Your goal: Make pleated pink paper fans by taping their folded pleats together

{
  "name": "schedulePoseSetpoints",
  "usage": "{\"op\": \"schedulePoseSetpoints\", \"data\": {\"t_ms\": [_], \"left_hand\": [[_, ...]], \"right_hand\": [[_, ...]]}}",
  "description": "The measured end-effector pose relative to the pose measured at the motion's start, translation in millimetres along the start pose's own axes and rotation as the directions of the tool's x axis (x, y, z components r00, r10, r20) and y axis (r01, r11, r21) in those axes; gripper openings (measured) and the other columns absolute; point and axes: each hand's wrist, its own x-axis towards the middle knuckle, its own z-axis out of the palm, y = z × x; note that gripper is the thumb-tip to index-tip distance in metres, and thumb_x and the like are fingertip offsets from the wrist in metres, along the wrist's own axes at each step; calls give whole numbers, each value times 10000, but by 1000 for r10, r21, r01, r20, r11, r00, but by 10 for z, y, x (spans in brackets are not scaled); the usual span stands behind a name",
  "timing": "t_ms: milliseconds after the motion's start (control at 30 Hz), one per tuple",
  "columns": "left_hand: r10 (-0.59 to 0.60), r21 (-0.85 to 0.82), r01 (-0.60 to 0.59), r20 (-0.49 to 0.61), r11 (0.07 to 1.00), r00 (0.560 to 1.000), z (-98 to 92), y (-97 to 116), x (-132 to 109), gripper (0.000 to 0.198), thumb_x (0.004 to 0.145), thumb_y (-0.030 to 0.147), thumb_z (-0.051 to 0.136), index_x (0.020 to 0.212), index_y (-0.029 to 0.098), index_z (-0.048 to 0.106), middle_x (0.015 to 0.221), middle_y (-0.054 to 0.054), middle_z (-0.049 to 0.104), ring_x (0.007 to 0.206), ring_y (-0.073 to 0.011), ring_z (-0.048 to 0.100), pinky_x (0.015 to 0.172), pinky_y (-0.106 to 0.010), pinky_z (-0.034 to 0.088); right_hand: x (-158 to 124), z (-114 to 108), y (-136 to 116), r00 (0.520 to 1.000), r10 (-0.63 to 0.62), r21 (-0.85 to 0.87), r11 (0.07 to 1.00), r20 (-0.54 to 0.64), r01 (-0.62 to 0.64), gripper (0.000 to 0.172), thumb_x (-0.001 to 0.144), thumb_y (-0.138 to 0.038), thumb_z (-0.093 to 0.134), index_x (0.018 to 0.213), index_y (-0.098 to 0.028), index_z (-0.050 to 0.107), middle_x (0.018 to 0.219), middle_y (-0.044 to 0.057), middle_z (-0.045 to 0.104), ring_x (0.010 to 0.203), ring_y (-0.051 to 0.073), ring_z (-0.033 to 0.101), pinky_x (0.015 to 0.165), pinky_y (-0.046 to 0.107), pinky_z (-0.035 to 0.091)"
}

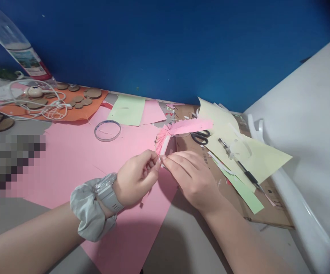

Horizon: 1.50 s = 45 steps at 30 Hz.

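Note:
My left hand [136,177] and my right hand [189,177] meet at their fingertips over a large pink paper sheet [76,160]. Both pinch the lower end of a rolled, fringed pink paper strip [165,139], whose loose flat end [193,125] trails off to the right. The fringe fans out above my fingers. A watch and a grey scrunchie sit on my left wrist.
Black scissors [200,137] and a pen-like tool [240,165] lie on yellow paper [256,156] over cardboard at right. A clear tape ring [107,130], green paper [127,110], an orange sheet with brown discs [79,99], white cables and a bottle [16,49] lie at left. Blue wall behind.

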Motion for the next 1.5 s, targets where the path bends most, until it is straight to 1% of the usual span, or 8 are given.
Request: {"op": "schedulePoseSetpoints", "data": {"t_ms": [233, 400, 533, 633, 767, 900, 1067, 1500], "left_hand": [[11, 22, -10, -17, 1000, 1000, -7, 0, 15, 35, 834, 178, 426, 802, 187, 437, 607, 48, 479, 520, -81, 450, 515, -202, 384], [9, 42, -9, -8, 999, 1000, -10, -12, 6, 29, 832, 180, 429, 810, 184, 448, 629, 40, 491, 528, -84, 443, 511, -207, 379], [-5, 38, 5, -4, 999, 1000, -16, 3, 8, 54, 810, 133, 430, 806, 184, 448, 622, 43, 502, 529, -85, 450, 523, -209, 379], [-9, 8, 9, 5, 1000, 1000, -20, 11, 9, 75, 803, 111, 425, 803, 184, 443, 598, 49, 504, 521, -85, 460, 529, -208, 382], [-4, 10, 4, 20, 1000, 1000, -21, -7, 6, 69, 813, 122, 419, 817, 181, 454, 612, 43, 514, 533, -89, 474, 530, -211, 385], [8, 17, -8, 11, 1000, 1000, -11, -21, 9, 71, 819, 121, 413, 811, 186, 440, 603, 56, 485, 517, -79, 447, 518, -201, 375], [8, 25, -9, 11, 1000, 1000, -5, -8, 15, 62, 830, 140, 403, 802, 188, 430, 599, 58, 471, 517, -77, 429, 528, -201, 375], [57, 241, -54, -8, 969, 998, -6, -26, 6, 32, 810, 166, 428, 822, 182, 453, 683, 25, 515, 582, -98, 477, 561, -216, 382]], "right_hand": [[-15, 27, 4, 999, 7, 35, 999, -42, -6, 212, 870, -108, 448, 1021, -160, 588, 911, 95, 665, 907, 209, 572, 790, 368, 473], [-66, 93, 2, 992, 125, 182, 976, -29, -118, 198, 849, -98, 488, 1017, -173, 562, 932, 78, 654, 905, 197, 563, 829, 365, 465], [-82, 120, -17, 964, 264, 319, 913, 13, -255, 159, 858, -114, 489, 979, -186, 565, 917, 63, 642, 901, 185, 562, 820, 353, 463], [-69, 122, -32, 950, 312, 361, 884, 20, -297, 129, 861, -134, 501, 953, -198, 566, 884, 52, 634, 882, 182, 560, 810, 352, 465], [-56, 120, -34, 956, 294, 343, 900, -16, -270, 179, 851, -111, 513, 1006, -191, 555, 913, 57, 629, 900, 178, 554, 821, 351, 468], [-68, 121, -9, 981, 191, 282, 943, -19, -179, 245, 856, -92, 491, 1081, -175, 544, 997, 75, 635, 970, 186, 554, 895, 371, 459], [-78, 119, 13, 993, 113, 239, 966, -37, -101, 240, 843, -82, 511, 1067, -158, 548, 986, 77, 643, 954, 188, 561, 919, 367, 463], [-80, 157, -15, 978, 207, 298, 936, -31, -188, 226, 832, -52, 528, 1030, -157, 553, 976, 65, 649, 955, 160, 562, 905, 328, 464]]}}
